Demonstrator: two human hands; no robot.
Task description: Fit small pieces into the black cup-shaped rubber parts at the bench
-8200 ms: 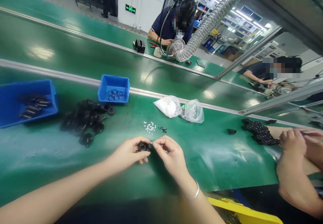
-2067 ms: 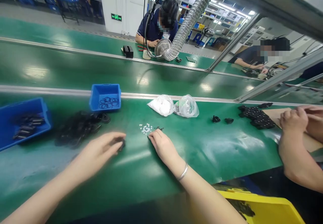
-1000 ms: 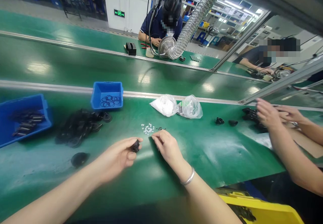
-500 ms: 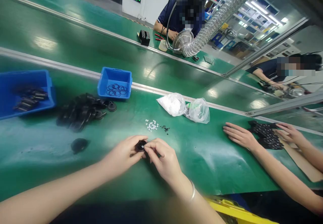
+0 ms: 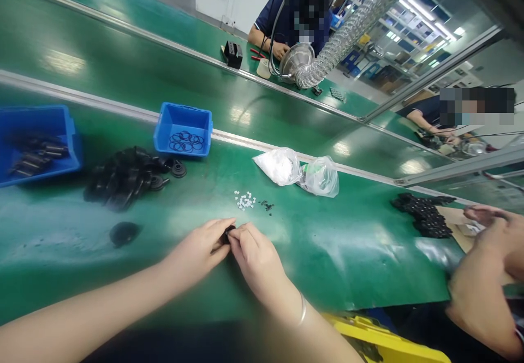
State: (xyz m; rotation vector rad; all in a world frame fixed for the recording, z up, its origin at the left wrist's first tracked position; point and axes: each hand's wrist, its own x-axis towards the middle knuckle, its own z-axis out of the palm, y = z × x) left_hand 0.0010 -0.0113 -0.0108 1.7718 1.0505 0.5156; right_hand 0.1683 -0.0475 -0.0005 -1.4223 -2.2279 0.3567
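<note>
Between the fingers of my left hand (image 5: 207, 245) is a small round black part (image 5: 229, 233), held just above the green mat. My right hand (image 5: 256, 251) has thumb and fingers pinched together against that part; whatever is at its fingertips is hidden. A scatter of small white pieces (image 5: 245, 201) lies beyond my hands, with tiny black pieces (image 5: 267, 206) just right of it. Another black round part (image 5: 124, 234) rests on the mat to the left, blurred.
A pile of black parts (image 5: 118, 177) sits between a blue bin (image 5: 76, 144) of black cylinders and a smaller blue bin (image 5: 183, 113) with black rings. Two plastic bags (image 5: 280, 166) stand by the rail. At right, a co-worker's arms (image 5: 483, 275) are beside black parts (image 5: 423, 214).
My right fingers have closed in over the black part, and the white bit seen at their tips is now out of sight. The co-worker's hands have drawn back from the black parts.
</note>
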